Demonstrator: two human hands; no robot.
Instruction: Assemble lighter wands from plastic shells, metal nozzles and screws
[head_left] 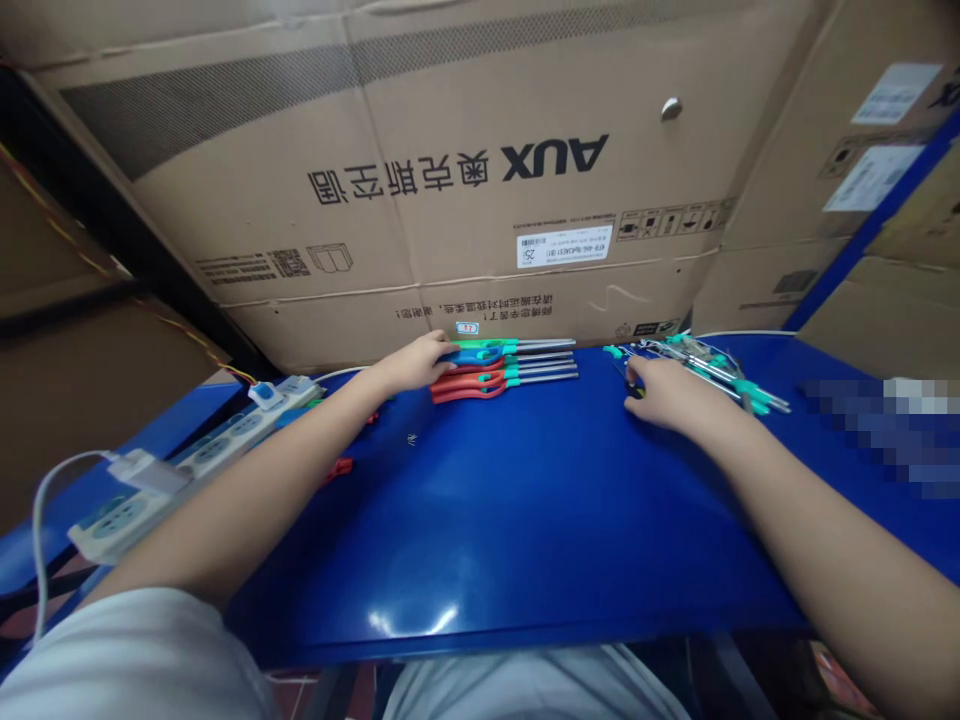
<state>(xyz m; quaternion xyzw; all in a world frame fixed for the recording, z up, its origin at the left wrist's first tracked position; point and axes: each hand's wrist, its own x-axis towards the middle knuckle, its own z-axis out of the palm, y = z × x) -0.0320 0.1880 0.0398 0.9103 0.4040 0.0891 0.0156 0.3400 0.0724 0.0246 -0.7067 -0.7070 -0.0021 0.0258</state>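
Note:
A neat row of long stick lighters [502, 366] with red, blue and green handles and metal tubes lies at the far middle of the blue table [525, 520]. My left hand [416, 362] rests on their handle ends, fingers curled against them. My right hand [664, 392] lies closed on the table beside a loose pile of similar lighters [712, 368], with something dark under its fingertips that I cannot make out.
Large cardboard boxes [450, 170] stand close behind the table. Two white power strips [187, 460] with cables lie along the left edge. A small red piece [339, 467] sits beneath my left forearm. A blurred patch covers the right side of the table.

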